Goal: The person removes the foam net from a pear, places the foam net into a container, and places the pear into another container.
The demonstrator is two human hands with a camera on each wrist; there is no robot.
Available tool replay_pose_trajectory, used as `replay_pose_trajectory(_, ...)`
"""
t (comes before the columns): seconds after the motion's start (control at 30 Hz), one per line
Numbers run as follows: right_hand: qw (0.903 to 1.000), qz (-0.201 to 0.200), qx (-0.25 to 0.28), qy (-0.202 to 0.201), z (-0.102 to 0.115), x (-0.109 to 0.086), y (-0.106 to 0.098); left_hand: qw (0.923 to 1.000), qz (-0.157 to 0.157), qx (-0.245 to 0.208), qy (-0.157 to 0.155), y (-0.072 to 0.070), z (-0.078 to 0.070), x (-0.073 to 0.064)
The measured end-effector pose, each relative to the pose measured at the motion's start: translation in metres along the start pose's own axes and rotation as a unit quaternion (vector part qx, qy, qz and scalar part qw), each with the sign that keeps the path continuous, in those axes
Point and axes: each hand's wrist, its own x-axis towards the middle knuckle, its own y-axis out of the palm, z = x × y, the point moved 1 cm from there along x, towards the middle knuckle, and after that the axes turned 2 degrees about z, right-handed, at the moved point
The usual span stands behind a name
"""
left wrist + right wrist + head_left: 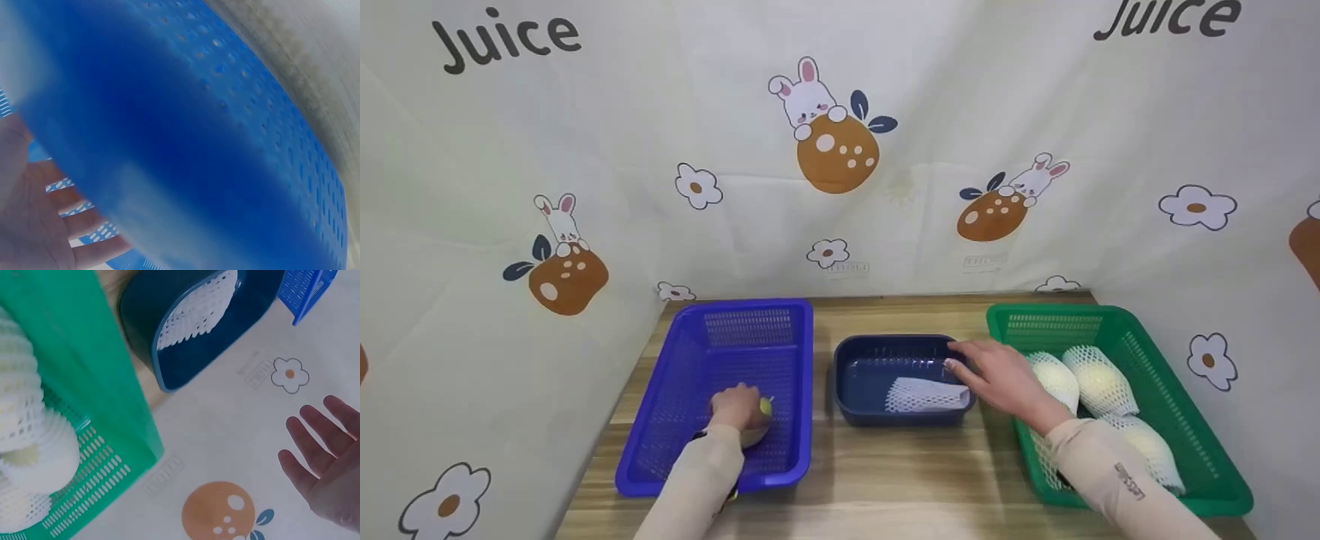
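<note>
My left hand (737,407) is down inside the blue-purple basket (807,375), over a pale yellow-green, pear-like fruit (766,407) with a short stem. In the left wrist view its palm looks bare and the fingers (84,223) are extended; the basket rim fills much of that view and the fruit is hidden. My right hand (1005,379) reaches over the right rim of a dark blue plastic box (877,417), its fingers straight and holding nothing. A white foam net sleeve (928,395) lies in that box.
At the right stands a green basket (1192,442) with several round fruits (1102,381) in white foam nets; my right forearm passes over it. All three containers sit on a wood-grain table (877,480). A printed cloth (915,225) hangs behind and at both sides.
</note>
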Motion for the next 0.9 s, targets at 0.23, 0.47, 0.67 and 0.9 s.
replay_pose_trajectory(0.23,0.9988,-0.001,-0.016,0.046,-0.022,-0.030,-0.010,0.9921,-0.112,-0.045,0.032,-0.009,-0.015,0.002)
replay_pose_trajectory(0.47,0.9950,0.021,-0.008,0.097,-0.043,-0.051,-0.012,0.9779,-0.163,-0.098,0.087,-0.024,-0.036,-0.007)
replay_pose_trajectory(0.67,0.9913,0.041,0.002,0.125,-0.060,-0.060,-0.014,0.9724,-0.163,-0.108,0.128,-0.027,-0.053,-0.016)
replay_pose_trajectory(0.9,0.9811,0.104,0.008,0.163,-0.074,-0.069,-0.013,0.9752,-0.124,-0.107,0.149,-0.023,-0.063,-0.021)
